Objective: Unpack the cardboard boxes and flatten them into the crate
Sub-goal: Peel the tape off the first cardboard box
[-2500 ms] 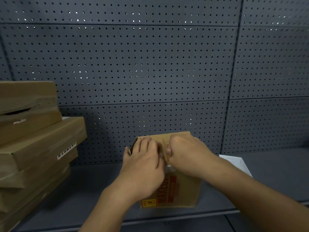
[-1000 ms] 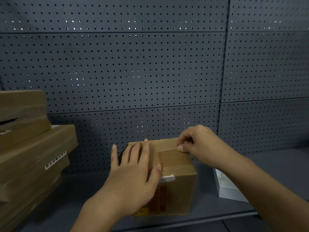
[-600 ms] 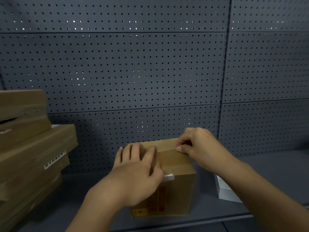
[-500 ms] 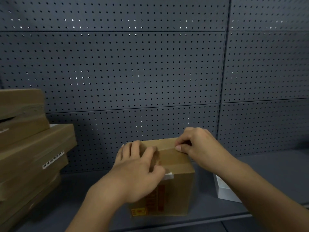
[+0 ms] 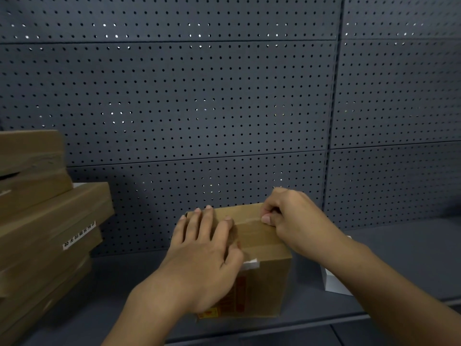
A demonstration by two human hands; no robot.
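A small brown cardboard box (image 5: 264, 278) with red print on its front stands on the dark shelf (image 5: 399, 258), taped shut across the top. My left hand (image 5: 202, 248) lies flat on the left half of its top, fingers straight and the thumb at the tape seam. My right hand (image 5: 287, 216) is at the far right edge of the top, thumb and fingers pinching the tape there. A white scrap sticks out at the front top edge. No crate is in view.
A stack of several flat brown cardboard boxes (image 5: 42, 221) leans at the left of the shelf. A white box (image 5: 334, 283) stands right of the small box, partly behind my right forearm. A grey pegboard wall (image 5: 224, 108) backs the shelf.
My right hand left the middle of the box top and went to its far right edge, pinching the tape. My left hand spread flat on the top, then shifted slightly.
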